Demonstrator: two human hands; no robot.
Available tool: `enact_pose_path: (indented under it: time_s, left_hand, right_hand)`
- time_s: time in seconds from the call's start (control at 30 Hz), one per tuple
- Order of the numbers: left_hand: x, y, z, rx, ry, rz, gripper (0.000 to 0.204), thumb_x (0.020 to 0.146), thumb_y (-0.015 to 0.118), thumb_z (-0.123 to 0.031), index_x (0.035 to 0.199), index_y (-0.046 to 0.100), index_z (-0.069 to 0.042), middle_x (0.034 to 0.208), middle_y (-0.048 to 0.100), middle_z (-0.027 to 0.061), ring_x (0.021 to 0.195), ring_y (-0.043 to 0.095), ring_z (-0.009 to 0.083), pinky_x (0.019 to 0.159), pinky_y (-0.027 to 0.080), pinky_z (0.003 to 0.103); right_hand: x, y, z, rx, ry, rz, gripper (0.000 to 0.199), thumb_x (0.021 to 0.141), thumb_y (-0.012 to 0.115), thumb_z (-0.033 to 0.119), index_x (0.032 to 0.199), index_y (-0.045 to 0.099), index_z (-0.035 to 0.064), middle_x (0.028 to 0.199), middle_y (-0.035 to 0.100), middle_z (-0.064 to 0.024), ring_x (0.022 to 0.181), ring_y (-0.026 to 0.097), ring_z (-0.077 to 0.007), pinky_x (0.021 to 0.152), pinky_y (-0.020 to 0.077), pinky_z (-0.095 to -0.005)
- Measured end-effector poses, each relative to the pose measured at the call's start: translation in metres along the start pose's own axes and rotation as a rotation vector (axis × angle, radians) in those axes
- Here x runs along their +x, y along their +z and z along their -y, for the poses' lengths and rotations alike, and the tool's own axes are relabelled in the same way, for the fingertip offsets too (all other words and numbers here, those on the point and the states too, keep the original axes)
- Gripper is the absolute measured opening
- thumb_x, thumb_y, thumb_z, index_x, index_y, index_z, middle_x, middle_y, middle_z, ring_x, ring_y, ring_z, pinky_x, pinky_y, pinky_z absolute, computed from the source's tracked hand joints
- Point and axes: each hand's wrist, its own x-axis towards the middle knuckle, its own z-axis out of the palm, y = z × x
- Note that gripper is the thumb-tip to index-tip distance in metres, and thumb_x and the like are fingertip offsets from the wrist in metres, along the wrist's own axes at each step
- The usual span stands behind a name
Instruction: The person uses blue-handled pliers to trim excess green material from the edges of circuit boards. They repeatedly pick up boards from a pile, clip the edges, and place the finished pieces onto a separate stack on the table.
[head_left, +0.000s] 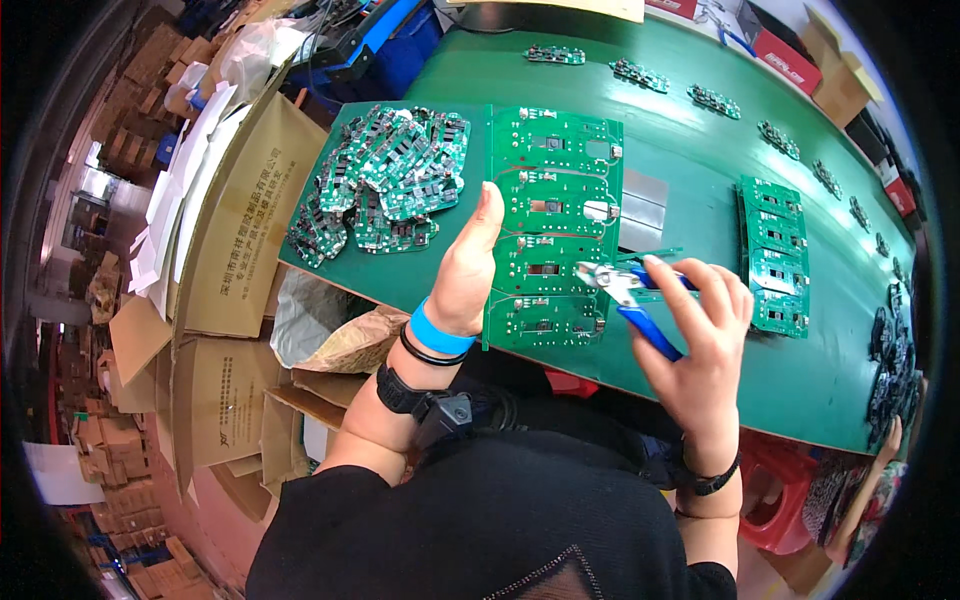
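Note:
My left hand [470, 262] is closed on the left edge of a green circuit board panel [560, 225], its thumb pointing up along that edge. The panel is made of several joined boards, one above another. In my right hand [708, 350] is a pair of blue-handled nippers [622, 284]. Their metal jaws lie over the lower part of the panel; whether they touch it I cannot tell. A thin green strip [660, 253] shows just above the handles. Beyond the panel's right side lies a flat silvery plate [643, 208].
A heap of small circuit boards [400, 170] covers the table's left corner. More panels [775, 255] are stacked to the right. Small board groups [640, 75] line the far side. Open cardboard boxes [235, 225] stand left. Another person's hand [890, 440] is near dark parts [888, 360].

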Motion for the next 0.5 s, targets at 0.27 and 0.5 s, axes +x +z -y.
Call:
enact_pose_path:
  time_s: [0.27,0.5]
  left_hand:
    - [0.0025,0.0048,0.0006,0.154,0.103,-0.071,0.061,0.097,0.021,-0.050,0.136,0.035,-0.004,0.127,0.050,0.0176,0.109,0.057,0.0301,0.091,0.049,0.043]
    - [0.0029,0.0085,0.0014,0.231,0.152,-0.092,0.059,0.098,0.021,-0.047,0.136,0.035,-0.004,0.127,0.051,0.0164,0.109,0.057,0.0288,0.090,0.050,0.042]
  right_hand:
    - [0.0048,0.0064,0.0097,-0.073,-0.044,0.040,0.054,0.063,0.070,0.017,0.116,0.060,0.0128,0.105,0.054,-0.0078,0.101,0.049,-0.0271,0.089,0.0323,-0.0418]
    - [0.0052,0.0052,0.0122,-0.089,-0.031,0.073,0.056,0.060,0.070,0.012,0.116,0.060,0.0122,0.107,0.054,-0.0086,0.103,0.049,-0.0293,0.092,0.0329,-0.0424]
